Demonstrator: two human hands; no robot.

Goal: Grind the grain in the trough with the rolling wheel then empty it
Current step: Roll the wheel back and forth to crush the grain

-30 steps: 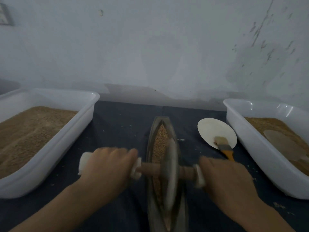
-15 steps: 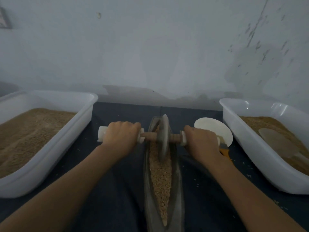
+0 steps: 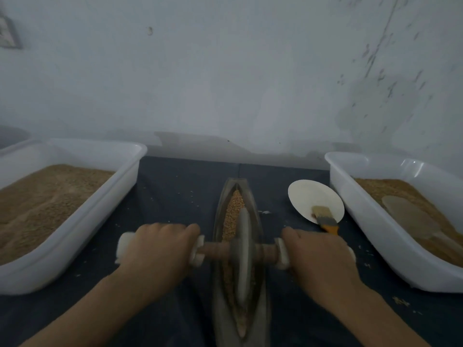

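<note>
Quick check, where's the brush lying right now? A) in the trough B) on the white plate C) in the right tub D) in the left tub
B: the brush lies with its bristles on the white plate, between the trough and the right tub.

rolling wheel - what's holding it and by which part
Both hands hold the rolling wheel by its axle handles: the left hand grips the left white handle, the right hand the right one.

Both forearms bare to frame edge, no sleeves in view. Left hand (image 3: 156, 249) & right hand (image 3: 319, 256): no gloves, rings, watch or wristband seen. Nails hidden; view dim, slight blur
</note>
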